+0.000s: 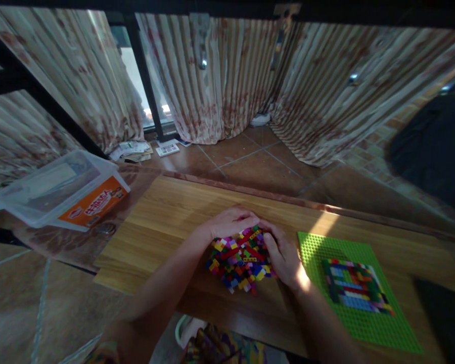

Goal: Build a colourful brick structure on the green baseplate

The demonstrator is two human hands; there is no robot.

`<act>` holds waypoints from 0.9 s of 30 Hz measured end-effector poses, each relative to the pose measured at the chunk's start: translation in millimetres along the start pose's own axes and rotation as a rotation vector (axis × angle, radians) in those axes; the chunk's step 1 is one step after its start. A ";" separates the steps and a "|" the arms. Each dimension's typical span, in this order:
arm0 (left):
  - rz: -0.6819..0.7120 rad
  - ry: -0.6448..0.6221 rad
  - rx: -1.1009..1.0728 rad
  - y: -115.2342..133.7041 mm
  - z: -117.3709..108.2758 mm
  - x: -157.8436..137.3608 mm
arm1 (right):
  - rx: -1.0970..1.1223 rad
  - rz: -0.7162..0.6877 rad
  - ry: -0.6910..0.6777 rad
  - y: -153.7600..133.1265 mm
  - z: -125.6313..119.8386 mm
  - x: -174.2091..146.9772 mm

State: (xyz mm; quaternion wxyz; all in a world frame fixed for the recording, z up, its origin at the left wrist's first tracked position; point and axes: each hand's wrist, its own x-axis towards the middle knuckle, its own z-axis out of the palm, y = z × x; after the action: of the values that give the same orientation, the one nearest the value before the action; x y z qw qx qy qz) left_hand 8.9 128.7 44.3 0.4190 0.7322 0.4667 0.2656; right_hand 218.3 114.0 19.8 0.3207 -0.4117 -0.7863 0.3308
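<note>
A heap of small multicoloured toy bricks (240, 265) lies on the wooden board (167, 207) in front of me. My left hand (231, 222) curves along the far edge of the heap, its fingers stretched out toward the right. Against the right side of the heap rests my right hand (286, 258), fingers extended forward and thumb apart. The two hands meet at the fingertips behind the bricks, cupping them; neither visibly grips a brick. To the right, a green baseplate (313, 247) carries a flat rectangular build of coloured bricks (352, 285).
A clear plastic box (34, 202) with an orange label stands at the left. At the right edge lies a dark flat object (442, 313). Papers (132, 150) sit on the floor by the striped curtains (227, 76). Dark fabric (436, 141) shows at the far right.
</note>
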 end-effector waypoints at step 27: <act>0.012 -0.037 -0.628 -24.9 -7.0 20.2 | -0.314 0.130 0.123 -43.0 20.5 -32.0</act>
State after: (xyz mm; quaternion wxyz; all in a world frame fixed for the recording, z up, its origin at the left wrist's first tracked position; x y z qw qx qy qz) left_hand 0.5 154.8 26.3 0.6315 0.5742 0.3499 0.3860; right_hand 198.2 62.2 34.2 0.2782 -0.5261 -0.7788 0.1982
